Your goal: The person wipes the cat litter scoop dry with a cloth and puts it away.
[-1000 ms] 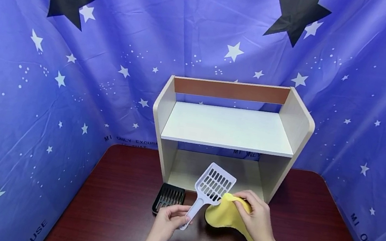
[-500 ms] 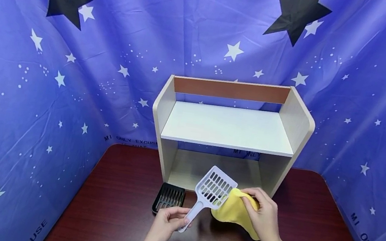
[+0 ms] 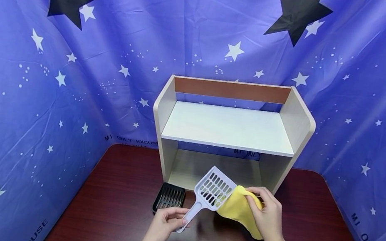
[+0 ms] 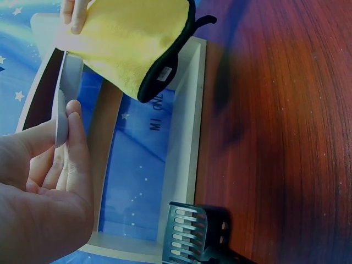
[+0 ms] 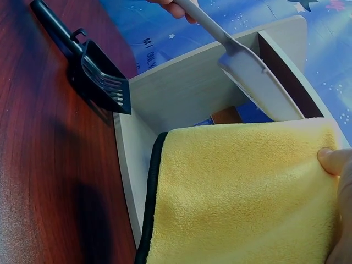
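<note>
My left hand (image 3: 166,225) pinches the handle of a pale grey slotted litter scoop (image 3: 215,188), its head raised above the table and tilted up to the right. With my right hand (image 3: 268,214) I pinch a yellow cloth (image 3: 237,207) by its upper edge; the rest of it hangs down, overlapping the scoop's right edge in the head view. Dark trim and a small white tag show on the cloth (image 4: 135,44) in the left wrist view. A black slotted scoop (image 5: 96,77) lies on the table, left of centre, partly behind my left hand in the head view.
A two-tier wooden shelf (image 3: 229,128) stands at the back of the dark red-brown table (image 3: 111,208), just beyond the scoops. Blue star-printed fabric (image 3: 122,42) hangs behind and along both sides.
My right hand has moved a little right and up with the yellow cloth, toward the scoop head's right edge. The grey scoop has shifted only slightly; the black scoop stays put.
</note>
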The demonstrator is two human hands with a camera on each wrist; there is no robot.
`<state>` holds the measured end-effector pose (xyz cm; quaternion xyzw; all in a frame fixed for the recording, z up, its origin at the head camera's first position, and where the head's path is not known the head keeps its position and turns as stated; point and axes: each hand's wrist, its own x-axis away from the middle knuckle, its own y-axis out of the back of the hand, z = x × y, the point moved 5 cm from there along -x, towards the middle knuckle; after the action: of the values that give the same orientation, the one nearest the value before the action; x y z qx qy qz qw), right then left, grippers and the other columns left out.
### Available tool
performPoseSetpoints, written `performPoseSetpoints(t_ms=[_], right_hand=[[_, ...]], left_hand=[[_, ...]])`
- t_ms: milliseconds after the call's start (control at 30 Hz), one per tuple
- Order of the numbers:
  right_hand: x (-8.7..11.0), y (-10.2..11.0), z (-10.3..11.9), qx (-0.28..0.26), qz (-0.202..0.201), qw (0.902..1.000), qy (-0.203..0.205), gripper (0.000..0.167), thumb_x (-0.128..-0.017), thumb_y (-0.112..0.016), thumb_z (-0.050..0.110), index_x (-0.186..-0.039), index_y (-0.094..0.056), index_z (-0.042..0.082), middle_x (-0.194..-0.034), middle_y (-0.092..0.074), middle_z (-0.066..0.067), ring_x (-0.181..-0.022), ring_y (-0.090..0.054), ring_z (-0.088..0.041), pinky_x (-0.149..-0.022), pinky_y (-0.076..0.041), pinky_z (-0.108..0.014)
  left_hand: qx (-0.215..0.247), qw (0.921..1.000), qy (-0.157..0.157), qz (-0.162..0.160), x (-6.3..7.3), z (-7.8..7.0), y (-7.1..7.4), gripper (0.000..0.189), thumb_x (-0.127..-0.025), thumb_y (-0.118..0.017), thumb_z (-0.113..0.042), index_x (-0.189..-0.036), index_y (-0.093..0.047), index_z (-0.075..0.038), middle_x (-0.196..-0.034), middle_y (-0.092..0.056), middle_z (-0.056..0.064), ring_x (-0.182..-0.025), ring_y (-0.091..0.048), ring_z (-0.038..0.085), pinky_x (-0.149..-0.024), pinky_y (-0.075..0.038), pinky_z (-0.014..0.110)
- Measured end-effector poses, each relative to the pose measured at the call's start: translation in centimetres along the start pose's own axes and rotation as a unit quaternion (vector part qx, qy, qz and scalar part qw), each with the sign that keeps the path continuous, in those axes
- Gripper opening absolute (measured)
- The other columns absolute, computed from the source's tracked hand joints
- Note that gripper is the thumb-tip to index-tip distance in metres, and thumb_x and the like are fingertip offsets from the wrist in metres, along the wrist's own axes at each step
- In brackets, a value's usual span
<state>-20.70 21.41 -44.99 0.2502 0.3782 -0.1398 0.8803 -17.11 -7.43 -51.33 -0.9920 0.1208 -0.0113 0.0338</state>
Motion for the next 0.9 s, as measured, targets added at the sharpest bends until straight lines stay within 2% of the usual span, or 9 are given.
performPoseSetpoints(t_ms=[267,600,900], right_hand=[[0.0,0.7,-0.3,0.002,-0.015,0.9999,-0.007,0.027,-0.073,-0.079,-0.012,-0.091,-0.075,0.007,-0.083,-0.071,-0.005,-0.079,-0.056,0.011,-0.071,-0.044,-0.002],[0.4,1.1,-0.9,0.015,-0.006,0.9994,-0.029,0.025,-0.075,-0.079,-0.01,-0.093,-0.075,0.009,-0.084,-0.072,-0.004,-0.079,-0.055,0.011,-0.071,-0.043,-0.002],[0.8,1.2,-1.2,0.022,-0.013,0.9996,-0.011,0.029,-0.073,-0.08,-0.012,-0.092,-0.075,0.01,-0.083,-0.071,-0.003,-0.078,-0.055,0.012,-0.068,-0.043,-0.003]], left_hand=[[0.005,1.0,-0.004,0.004,-0.1,0.0,0.2,0.038,-0.088,-0.066,0.004,-0.122,-0.058,0.021,-0.107,-0.062,0.045,-0.076,-0.071,0.003,-0.069,-0.058,0.016],[0.0,0.9999,-0.002,-0.011,-0.2,-0.3,0.5,0.038,-0.087,-0.067,0.005,-0.121,-0.058,0.02,-0.106,-0.066,0.041,-0.077,-0.072,0.006,-0.069,-0.058,0.017],[-0.005,0.9997,-0.022,-0.005,-0.5,-0.8,0.6,0.038,-0.088,-0.068,0.003,-0.121,-0.059,0.02,-0.105,-0.065,0.042,-0.077,-0.072,0.005,-0.068,-0.057,0.016]])
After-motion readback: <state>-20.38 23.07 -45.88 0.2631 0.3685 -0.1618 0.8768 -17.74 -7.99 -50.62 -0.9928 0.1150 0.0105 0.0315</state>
